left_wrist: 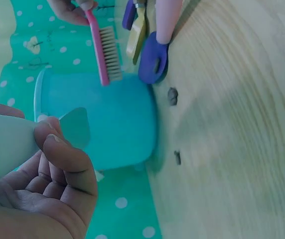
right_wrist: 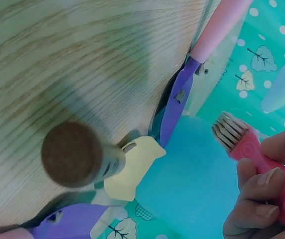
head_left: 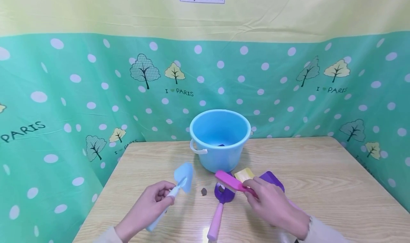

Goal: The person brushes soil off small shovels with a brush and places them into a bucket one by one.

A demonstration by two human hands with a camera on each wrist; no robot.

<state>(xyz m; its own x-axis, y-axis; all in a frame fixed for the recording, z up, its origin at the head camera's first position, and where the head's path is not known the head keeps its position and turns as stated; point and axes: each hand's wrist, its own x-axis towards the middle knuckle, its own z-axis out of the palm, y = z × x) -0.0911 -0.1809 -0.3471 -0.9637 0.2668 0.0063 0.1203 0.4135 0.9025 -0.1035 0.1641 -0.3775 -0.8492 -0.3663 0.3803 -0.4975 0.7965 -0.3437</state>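
Above the table (head_left: 294, 157), left hand (head_left: 153, 203) is gripping a trowel (head_left: 185, 176), right hand (head_left: 271, 203) pinching a low brush (head_left: 230, 181), risking jolting the seven-o'clock shovel (head_left: 217, 216).

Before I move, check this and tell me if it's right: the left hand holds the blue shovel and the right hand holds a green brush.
Not quite: the brush is pink, as the head view shows. The right hand does hold it, and the left hand holds the blue shovel.
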